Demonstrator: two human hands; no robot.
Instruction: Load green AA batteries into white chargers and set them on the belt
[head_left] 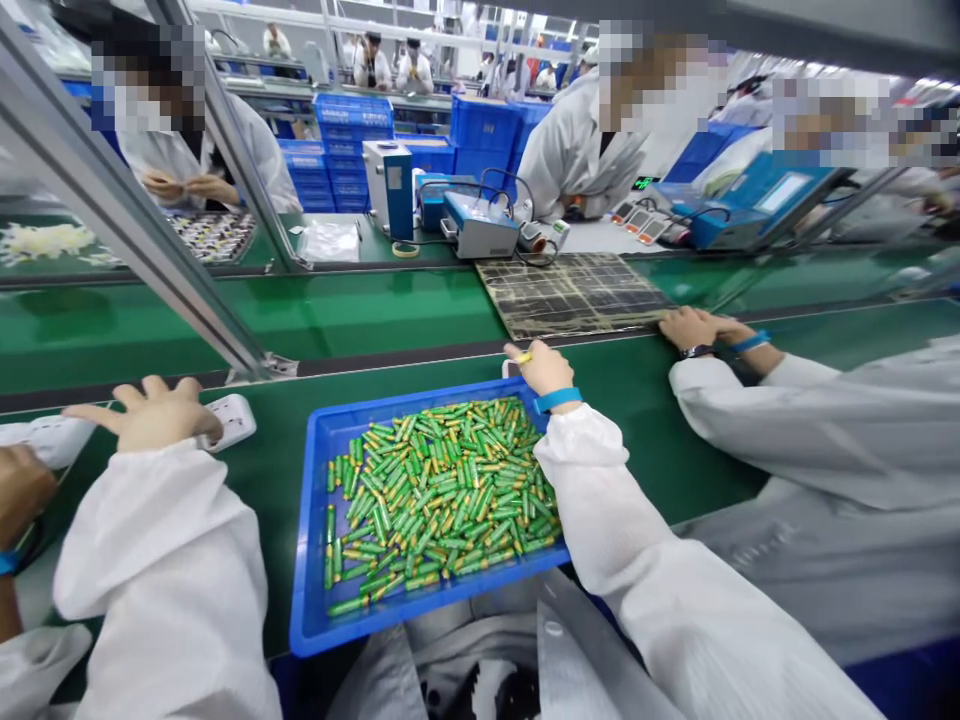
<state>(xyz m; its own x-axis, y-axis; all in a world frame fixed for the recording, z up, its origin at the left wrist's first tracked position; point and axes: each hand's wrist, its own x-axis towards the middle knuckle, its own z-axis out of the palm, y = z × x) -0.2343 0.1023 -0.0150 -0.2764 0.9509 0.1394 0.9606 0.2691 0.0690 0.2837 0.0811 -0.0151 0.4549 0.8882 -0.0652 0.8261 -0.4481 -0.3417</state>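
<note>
Many green and yellow battery-like cylinders (pixel 450 490) lie loose in a blue tray (pixel 304 560) in front of me, at the bench's near edge. My left hand (pixel 154 410) rests left of the tray with its fingers spread, beside a white power strip (pixel 234 420); nothing shows in it. Beyond the tray's far right corner is my right hand (pixel 546 368), in a blue wristband, its fingers closed on a small yellow item. A white object, partly hidden, lies under that hand.
A dark gridded panel (pixel 574 290) lies on the green conveyor (pixel 360 305). A co-worker's hands (pixel 694 330) touch its right end. Another hand (pixel 22 500) is at the far left. A metal post (pixel 150 220) slants down to the bench.
</note>
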